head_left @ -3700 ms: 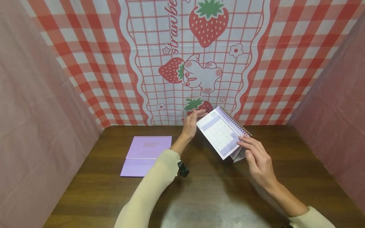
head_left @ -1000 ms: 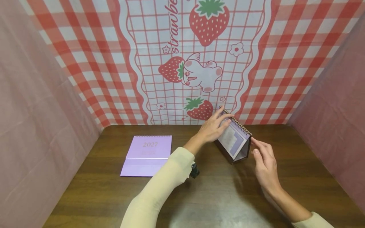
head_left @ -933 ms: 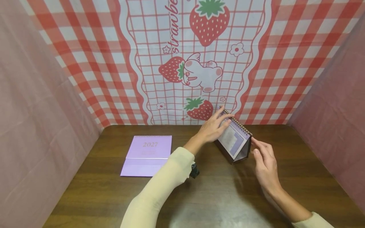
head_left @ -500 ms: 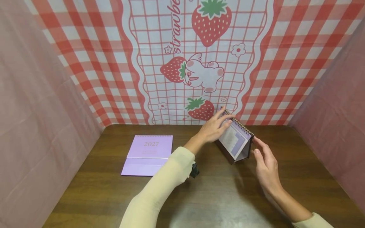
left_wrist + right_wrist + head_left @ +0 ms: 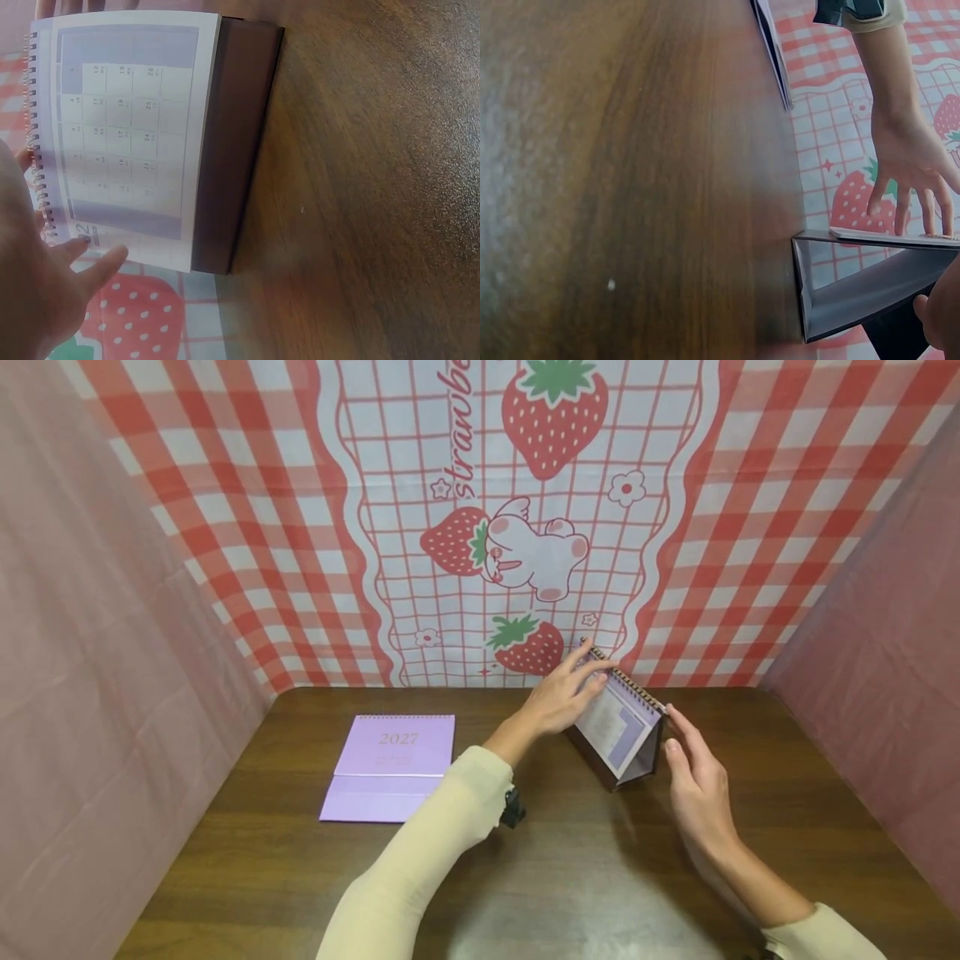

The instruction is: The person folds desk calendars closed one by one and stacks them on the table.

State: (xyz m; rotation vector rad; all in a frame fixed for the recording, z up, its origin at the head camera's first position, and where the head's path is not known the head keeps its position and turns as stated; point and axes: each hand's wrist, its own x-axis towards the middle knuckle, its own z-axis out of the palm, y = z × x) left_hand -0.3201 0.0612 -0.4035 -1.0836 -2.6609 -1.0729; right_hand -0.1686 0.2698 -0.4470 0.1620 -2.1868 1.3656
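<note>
A desk calendar (image 5: 611, 727) stands as a tented triangle at the right back of the table, its February page facing front. The left hand (image 5: 558, 697) lies across its upper left part, fairly straight fingers reaching the spiral binding (image 5: 626, 685). In the left wrist view, the thumb side of the left hand (image 5: 37, 277) is at the page corner marked 02. At the calendar's right end is the right hand (image 5: 697, 781), index fingertip touching the binding's end and thumb apart from the index finger. The right hand's other fingers are largely hidden.
A purple 2027 calendar (image 5: 397, 752) lies at the left of the wooden table (image 5: 555, 877), partly covered by the left sleeve (image 5: 420, 843). Behind the table hangs a strawberry-print cloth (image 5: 517, 527). Pink cloths (image 5: 97, 693) hang at both sides.
The February page, lifted earlier, now lies against the stand. The left hand has moved right onto it. Over the last second the right fingertips have slid up to the binding's end.
</note>
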